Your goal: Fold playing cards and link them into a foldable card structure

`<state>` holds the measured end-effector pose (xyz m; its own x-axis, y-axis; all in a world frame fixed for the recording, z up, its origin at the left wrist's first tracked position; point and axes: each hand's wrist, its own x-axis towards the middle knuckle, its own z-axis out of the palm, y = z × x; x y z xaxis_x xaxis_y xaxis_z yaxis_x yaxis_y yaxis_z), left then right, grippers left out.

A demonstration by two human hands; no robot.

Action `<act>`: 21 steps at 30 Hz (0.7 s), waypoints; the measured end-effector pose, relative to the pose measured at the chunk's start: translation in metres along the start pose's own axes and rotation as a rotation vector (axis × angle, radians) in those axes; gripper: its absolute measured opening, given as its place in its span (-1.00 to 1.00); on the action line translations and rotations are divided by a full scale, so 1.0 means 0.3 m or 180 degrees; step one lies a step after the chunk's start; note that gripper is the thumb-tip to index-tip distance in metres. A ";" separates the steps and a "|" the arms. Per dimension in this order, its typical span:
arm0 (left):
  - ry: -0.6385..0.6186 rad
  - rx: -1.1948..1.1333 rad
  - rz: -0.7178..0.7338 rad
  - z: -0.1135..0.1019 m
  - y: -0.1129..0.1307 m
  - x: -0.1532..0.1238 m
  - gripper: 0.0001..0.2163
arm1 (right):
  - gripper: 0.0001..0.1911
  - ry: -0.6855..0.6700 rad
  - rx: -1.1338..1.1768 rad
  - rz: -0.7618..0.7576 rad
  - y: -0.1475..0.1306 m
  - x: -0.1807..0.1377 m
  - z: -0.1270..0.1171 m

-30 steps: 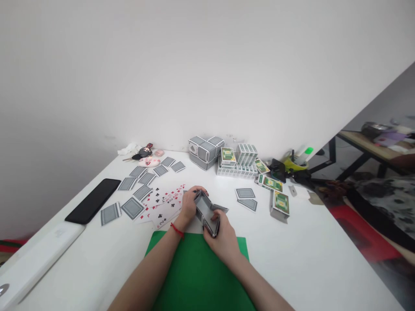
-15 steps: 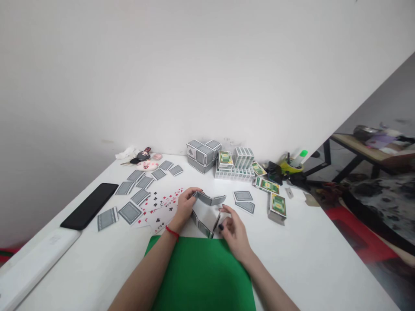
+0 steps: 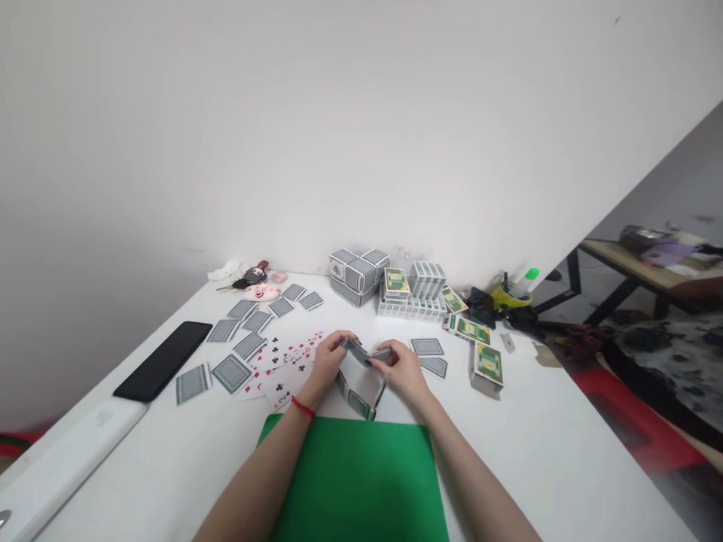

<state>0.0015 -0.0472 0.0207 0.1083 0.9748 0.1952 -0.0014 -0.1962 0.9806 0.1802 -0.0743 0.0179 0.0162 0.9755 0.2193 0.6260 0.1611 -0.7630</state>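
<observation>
The white bench (image 3: 565,467) fills the view, with the green mat (image 3: 355,482) along its near edge under your forearms. A black phone (image 3: 163,360) lies well off to the left. Back by the wall sit the card cubes (image 3: 358,276) and the stacked deck boxes (image 3: 415,293).

Now the centre: the card frame (image 3: 361,380) stands on the bench just beyond the mat, a small open box of grey-backed cards on edge. Your left hand (image 3: 327,365) is clenched on its far left corner. Your right hand (image 3: 404,369) is pinching the top strip on the right, so both grips are grasping the frame and the fingertips nearly meet over it.

It looks like a joining step, with you working the top strip in at that far corner. I'd say the next move calls for a light, steady pinch, because the walls look loose and a shove could fold them.

Half a second ago your right hand hung low at the near right wall, fingers spread and off the cards. It has come up onto the top edge, while your left hand has stayed at its corner.

Face-up cards (image 3: 282,361) fan out beside your left hand, with face-down cards (image 3: 248,331) beyond them.
</observation>
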 end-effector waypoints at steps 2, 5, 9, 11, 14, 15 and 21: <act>0.0053 -0.0010 -0.0048 0.000 0.003 -0.001 -0.72 | -0.74 0.0106 -0.0129 -0.0035 -0.005 -0.004 0.005; 0.0081 0.0000 -0.0081 0.001 0.008 -0.002 -0.71 | -0.71 0.0331 -0.0346 0.0134 0.001 -0.006 0.004; 0.0004 0.0085 -0.0038 0.002 0.011 -0.002 -0.67 | -0.69 0.0527 -0.0301 0.0277 0.023 -0.003 0.009; 0.0003 0.0121 -0.0012 0.002 0.011 -0.001 -0.68 | -0.62 0.0609 -0.0127 0.0314 0.034 -0.006 0.015; -0.0015 0.0118 -0.0024 0.003 0.009 0.000 -0.70 | -0.66 0.0456 0.0138 0.0234 0.045 -0.015 0.024; -0.0036 0.0099 -0.0033 0.003 0.009 0.000 -0.71 | -0.71 0.0345 0.0250 0.0178 0.048 -0.018 0.028; -0.0327 -0.0051 0.0162 -0.005 0.008 -0.004 -0.64 | -0.55 0.0197 0.1245 0.0041 0.064 -0.013 0.055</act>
<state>-0.0001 -0.0486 0.0228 0.2091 0.9474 0.2424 -0.0252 -0.2426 0.9698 0.1792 -0.0727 -0.0076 0.0767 0.9689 0.2353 0.2814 0.2054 -0.9373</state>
